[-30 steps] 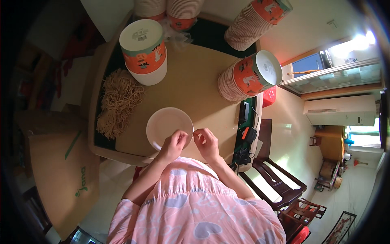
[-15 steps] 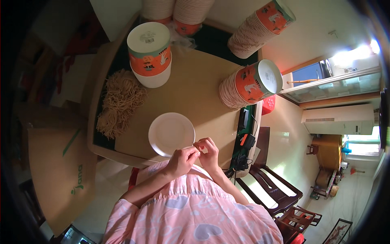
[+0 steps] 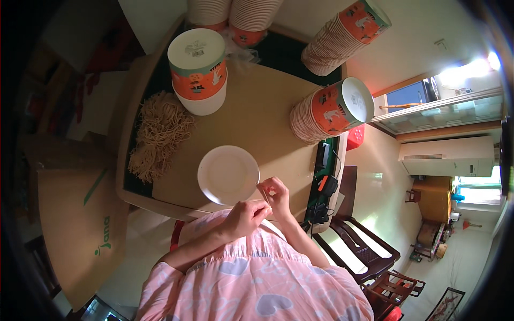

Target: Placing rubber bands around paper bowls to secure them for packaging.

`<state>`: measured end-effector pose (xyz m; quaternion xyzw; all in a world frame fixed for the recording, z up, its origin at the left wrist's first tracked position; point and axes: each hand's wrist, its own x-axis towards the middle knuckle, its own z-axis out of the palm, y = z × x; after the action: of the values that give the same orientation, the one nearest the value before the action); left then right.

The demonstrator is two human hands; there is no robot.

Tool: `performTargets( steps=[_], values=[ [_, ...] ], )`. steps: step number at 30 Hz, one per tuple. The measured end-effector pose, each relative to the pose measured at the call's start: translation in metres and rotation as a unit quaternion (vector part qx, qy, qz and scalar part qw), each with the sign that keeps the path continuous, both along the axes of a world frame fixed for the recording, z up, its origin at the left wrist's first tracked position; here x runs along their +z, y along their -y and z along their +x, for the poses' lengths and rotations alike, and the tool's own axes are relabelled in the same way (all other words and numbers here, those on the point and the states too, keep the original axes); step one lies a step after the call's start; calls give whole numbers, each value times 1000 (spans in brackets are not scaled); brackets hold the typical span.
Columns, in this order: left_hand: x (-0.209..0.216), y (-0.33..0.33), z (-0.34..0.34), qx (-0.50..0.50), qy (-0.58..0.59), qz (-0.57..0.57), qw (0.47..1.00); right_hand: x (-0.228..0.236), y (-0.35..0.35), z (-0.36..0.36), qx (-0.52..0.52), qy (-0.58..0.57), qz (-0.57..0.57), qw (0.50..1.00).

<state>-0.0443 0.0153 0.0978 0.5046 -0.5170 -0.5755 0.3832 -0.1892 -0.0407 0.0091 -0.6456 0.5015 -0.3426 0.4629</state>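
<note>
My left hand (image 3: 248,218) is closed, its fingertips pinched and pointing at my other hand. Just beyond it, my right hand (image 3: 276,197) is curled, with thumb and forefinger brought together. Something thin may run between the two pinches, but it is too small to make out. Both hands are in front of my lap at the table's near edge. A white round bowl (image 3: 228,176) rests on the table just past my fingers, its inside showing bare. Left of it lies a tangled bundle of beige string (image 3: 160,136).
Upturned orange and white paper buckets (image 3: 198,83) stand at the far left. Stacked paper buckets (image 3: 329,111) lean at the right, with another stack (image 3: 345,37) behind. Black adapters and cables (image 3: 320,206) line the right edge. A large cardboard box (image 3: 80,224) stands left, a dark wooden chair (image 3: 364,249) right.
My hands have moved slightly apart: the left has shifted down and right, toward me, while the right has risen a little. The bowl and string stay in place on the table.
</note>
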Motion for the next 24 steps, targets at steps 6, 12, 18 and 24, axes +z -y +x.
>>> performTargets(
  steps=[6, 12, 18, 24],
  values=[
    [-7, 7, 33, 134, -42, 44, 989, 28, 75, -22, 197, -167, 46, 965],
    [-13, 15, 69, 175, -150, 59, 971, 26, 158, 15, 279, -254, -105, 920],
    [-18, 13, 84, 298, -349, 81, 885, 59, 143, 64, 189, -123, -149, 963],
    [-18, 24, 96, 282, -413, 8, 866, 56, 33, 81, 389, 33, 170, 905]
  ],
)
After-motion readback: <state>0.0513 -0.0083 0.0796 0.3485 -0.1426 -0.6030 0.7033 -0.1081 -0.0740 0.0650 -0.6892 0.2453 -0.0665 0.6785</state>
